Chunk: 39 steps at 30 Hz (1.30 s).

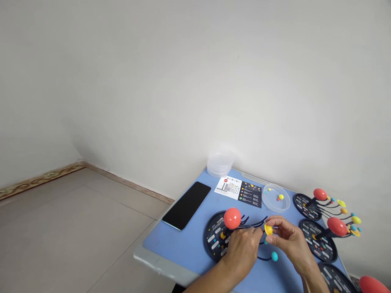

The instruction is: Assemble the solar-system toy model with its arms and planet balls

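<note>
A solar system model with a round black base [210, 236] and a red ball [232, 218] stands in front of me. Several thin black arms [259, 223] reach rightward from its post, one ending in a blue ball [274, 256]. My left hand [244, 248] is closed at these arms, its fingertips partly hidden, and seems to grip one of them. Between thumb and fingers, my right hand [287, 240] pinches a yellow ringed planet ball [268, 230] close to the left fingertips. A smaller teal ball [265, 241] shows just below it.
On the blue table [171, 248] lie a black phone [187, 205] and an instruction sheet [238, 191]. A clear dish [276, 198] holds several small balls. Stacked clear containers [219, 163] stand by the wall. More models with black bases [317, 240] line the right edge.
</note>
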Each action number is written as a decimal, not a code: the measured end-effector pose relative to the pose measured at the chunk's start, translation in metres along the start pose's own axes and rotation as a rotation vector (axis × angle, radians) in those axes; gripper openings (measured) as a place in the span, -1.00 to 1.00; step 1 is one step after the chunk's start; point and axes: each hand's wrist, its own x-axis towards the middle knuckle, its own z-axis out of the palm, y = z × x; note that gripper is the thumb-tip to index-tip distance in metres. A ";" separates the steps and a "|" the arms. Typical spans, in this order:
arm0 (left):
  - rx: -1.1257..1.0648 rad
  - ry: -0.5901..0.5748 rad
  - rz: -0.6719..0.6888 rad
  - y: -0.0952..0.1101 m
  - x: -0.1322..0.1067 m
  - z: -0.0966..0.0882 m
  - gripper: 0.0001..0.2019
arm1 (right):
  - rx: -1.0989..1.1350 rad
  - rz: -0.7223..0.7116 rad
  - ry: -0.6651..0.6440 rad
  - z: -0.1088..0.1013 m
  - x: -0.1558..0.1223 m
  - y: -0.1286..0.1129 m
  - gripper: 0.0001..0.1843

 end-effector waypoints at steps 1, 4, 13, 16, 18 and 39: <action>-0.001 0.005 0.000 0.000 0.000 0.000 -0.77 | -0.011 -0.002 0.007 0.000 0.000 0.001 -0.71; 0.010 0.010 0.015 -0.001 0.000 0.003 -0.77 | -0.065 -0.014 0.032 -0.001 0.000 0.003 -0.70; 0.028 0.034 0.064 -0.003 -0.002 0.010 -0.78 | -0.102 -0.024 0.017 0.003 -0.001 0.006 -0.74; 0.011 0.084 0.093 -0.004 -0.004 0.010 -0.79 | -0.069 -0.024 0.013 0.005 -0.002 0.003 -0.74; -0.001 0.115 0.103 -0.005 -0.005 0.011 -0.79 | -0.082 -0.030 0.019 0.008 -0.002 0.002 -0.76; -0.013 0.193 0.068 -0.005 -0.009 0.000 -0.77 | -0.009 0.066 -0.153 -0.002 -0.004 -0.005 -0.66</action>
